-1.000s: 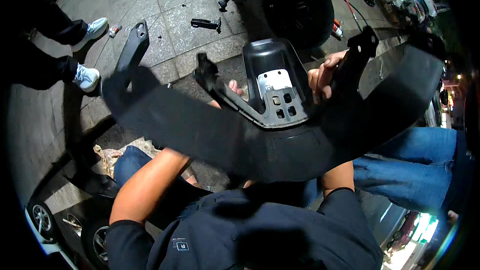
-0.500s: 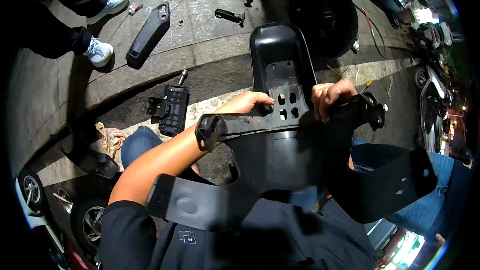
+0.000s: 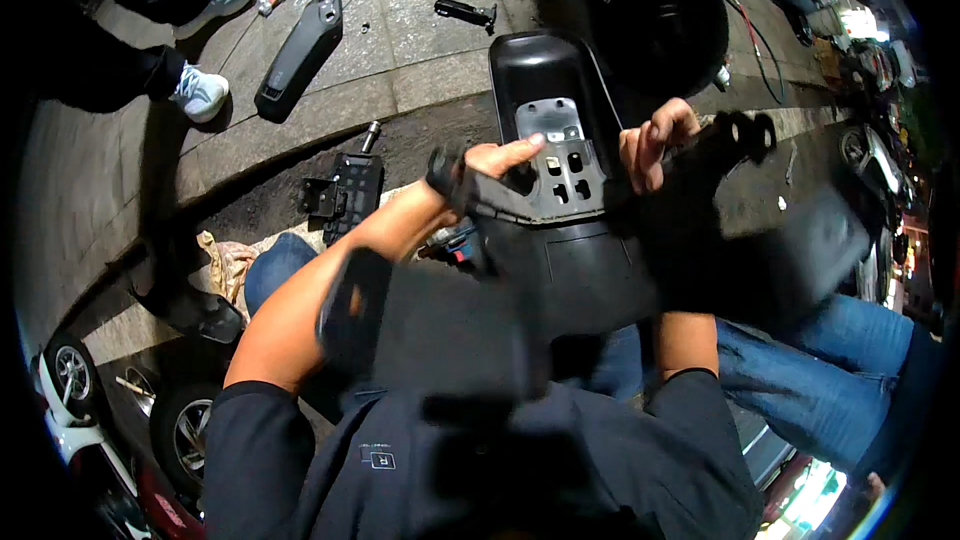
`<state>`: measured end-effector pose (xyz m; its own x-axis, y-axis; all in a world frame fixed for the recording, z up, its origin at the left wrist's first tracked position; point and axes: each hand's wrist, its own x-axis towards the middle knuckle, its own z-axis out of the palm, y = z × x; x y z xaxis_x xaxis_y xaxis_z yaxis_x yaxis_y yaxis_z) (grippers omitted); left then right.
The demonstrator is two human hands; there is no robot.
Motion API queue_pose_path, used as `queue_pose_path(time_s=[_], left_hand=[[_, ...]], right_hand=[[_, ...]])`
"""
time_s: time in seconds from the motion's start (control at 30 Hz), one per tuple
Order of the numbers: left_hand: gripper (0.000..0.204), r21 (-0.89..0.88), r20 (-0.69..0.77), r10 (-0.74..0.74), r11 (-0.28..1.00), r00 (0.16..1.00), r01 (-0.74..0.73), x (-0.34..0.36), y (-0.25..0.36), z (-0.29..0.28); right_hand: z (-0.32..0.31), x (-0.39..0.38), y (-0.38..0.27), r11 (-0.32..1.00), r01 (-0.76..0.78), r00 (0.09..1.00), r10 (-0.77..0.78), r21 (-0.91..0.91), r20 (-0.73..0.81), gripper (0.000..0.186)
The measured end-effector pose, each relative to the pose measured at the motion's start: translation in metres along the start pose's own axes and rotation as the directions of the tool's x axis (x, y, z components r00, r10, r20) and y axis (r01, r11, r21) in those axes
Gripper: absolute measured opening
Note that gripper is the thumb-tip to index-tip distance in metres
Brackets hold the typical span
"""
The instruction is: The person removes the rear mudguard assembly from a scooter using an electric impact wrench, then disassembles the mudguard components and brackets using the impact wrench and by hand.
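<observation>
A large black plastic body panel [image 3: 590,265] is held up in front of my chest. It has a long, tray-like far end, a middle web with several square holes, and wide side flaps blurred by motion. My left hand [image 3: 508,154] grips it at the left of the holed web, thumb lying along the top. On the opposite side my right hand [image 3: 655,145] has its fingers curled over the right edge. The panel hides part of both hands and most of my right forearm.
On the paving lie a long dark cover [image 3: 300,55] and a small black bracket [image 3: 466,12]. Nearer sit a black footrest-like part [image 3: 350,195] and a cloth [image 3: 230,265]. A dark wheel [image 3: 660,25] stands beyond the panel. Another person's shoes [image 3: 200,93] are at left.
The panel has tilted and shifted slightly up and away, its side flaps swinging. Both hands moved with it, and my left thumb now rests farther forward. More of my right forearm shows.
</observation>
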<state>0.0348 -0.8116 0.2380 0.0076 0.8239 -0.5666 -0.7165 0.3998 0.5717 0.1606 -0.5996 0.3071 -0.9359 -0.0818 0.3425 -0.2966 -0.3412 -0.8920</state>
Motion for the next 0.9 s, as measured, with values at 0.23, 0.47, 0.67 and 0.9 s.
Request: queue_pose_path(time_s=[0.23, 0.47, 0.67, 0.9], left_hand=[[0.059, 0.877, 0.287, 0.676, 0.099, 0.678, -0.470, -0.045, 0.033, -0.038], [0.073, 0.763, 0.318, 0.429, 0.414, 0.846, -0.497, -0.039, 0.052, -0.004], [0.053, 0.224, 0.329, 0.238, 0.920, 0.914, -0.321, -0.018, 0.036, -0.016], [0.049, -0.257, 0.149, 0.388, 0.904, 0.910, -0.343, -0.023, 0.017, -0.015]], right_hand=[[-0.037, 0.008, 0.005, 0.944, -0.026, 0.999, 0.010, 0.329, 0.050, 0.032], [-0.007, 0.012, 0.016, 0.848, -0.122, 0.738, 0.425, 0.516, -0.524, 0.031], [-0.001, 0.031, 0.054, 0.735, -0.150, 0.532, 0.624, 0.661, -0.573, 0.031], [-0.018, 0.018, 0.093, 0.573, -0.075, 0.638, 0.656, 0.816, -0.402, 0.036]])
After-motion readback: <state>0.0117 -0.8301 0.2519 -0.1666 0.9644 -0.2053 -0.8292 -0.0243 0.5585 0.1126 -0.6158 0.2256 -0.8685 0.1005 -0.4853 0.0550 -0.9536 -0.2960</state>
